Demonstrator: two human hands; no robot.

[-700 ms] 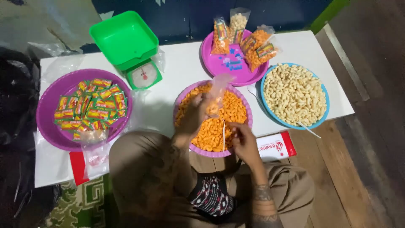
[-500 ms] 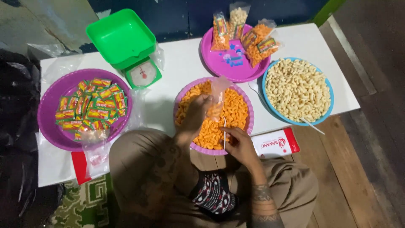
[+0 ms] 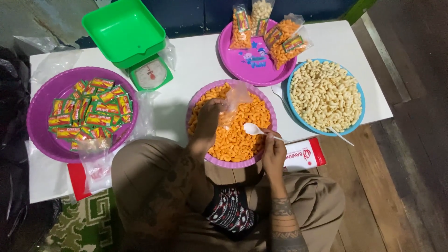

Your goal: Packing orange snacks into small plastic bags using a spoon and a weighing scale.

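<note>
Left hand (image 3: 208, 122) grasps clear plastic bag (image 3: 232, 103) over the orange-snack plate (image 3: 198, 100), barely filled. Right hand (image 3: 274, 151) clenches white spoon (image 3: 254, 129), empty, over same plate. Four filled packs (image 3: 268, 32) sit beyond it.

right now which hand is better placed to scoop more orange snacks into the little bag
Probably the right hand: it already holds the white spoon, whose bowl lies over the orange snacks in the pink bowl. The left hand is busy holding the clear bag.
</note>
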